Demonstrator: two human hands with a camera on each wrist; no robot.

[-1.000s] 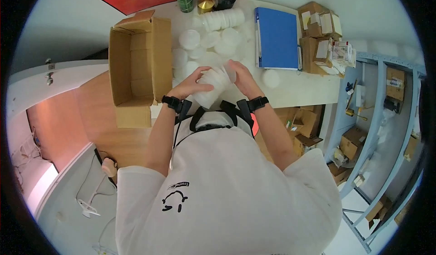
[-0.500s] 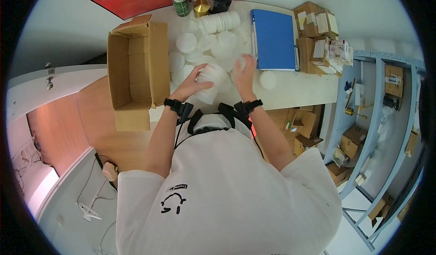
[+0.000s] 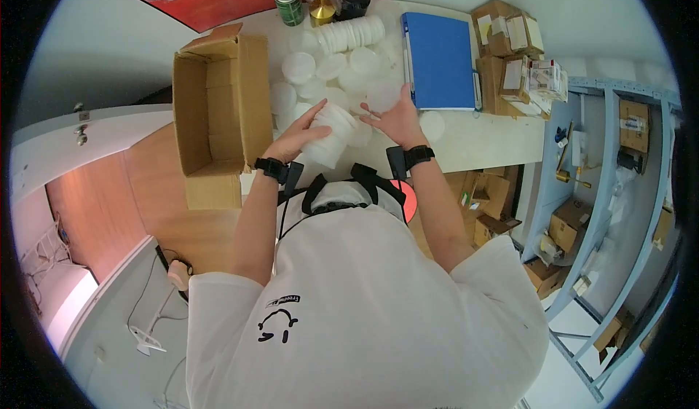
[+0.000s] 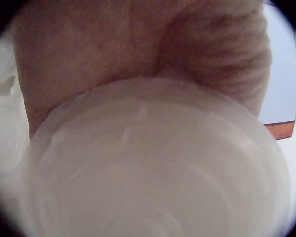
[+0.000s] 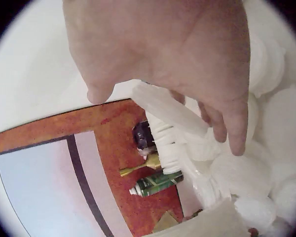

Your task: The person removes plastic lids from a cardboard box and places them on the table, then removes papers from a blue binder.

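Observation:
My left hand (image 3: 295, 138) grips a stack of translucent white plastic tubs (image 3: 329, 136), thumb on the near side. In the left wrist view, the round end of the tub stack (image 4: 153, 168) fills the lower half, against the palm (image 4: 138, 44). To its right, my right hand (image 3: 399, 123) holds a thin, round translucent plastic lid (image 3: 382, 94) between thumb and fingers. The right wrist view has this lid (image 5: 170, 108) nearly edge-on, partly hidden behind the right hand (image 5: 172, 54). Loose round plastic pieces (image 3: 298, 68) lie on the table just beyond both hands.
An open cardboard box (image 3: 218, 110) stands left of the hands. At the back are a row of stacked white lids (image 3: 353, 34), a green spray can (image 3: 289, 5), a gold funnel-shaped item (image 3: 322, 8) and a black roll (image 3: 354, 1). A blue binder (image 3: 439, 61) lies right, beside small boxes (image 3: 502, 67).
My right hand has moved from the tub stack to the right, then turned so its fingers point left, with the lid held. The left hand keeps its grip on the stack.

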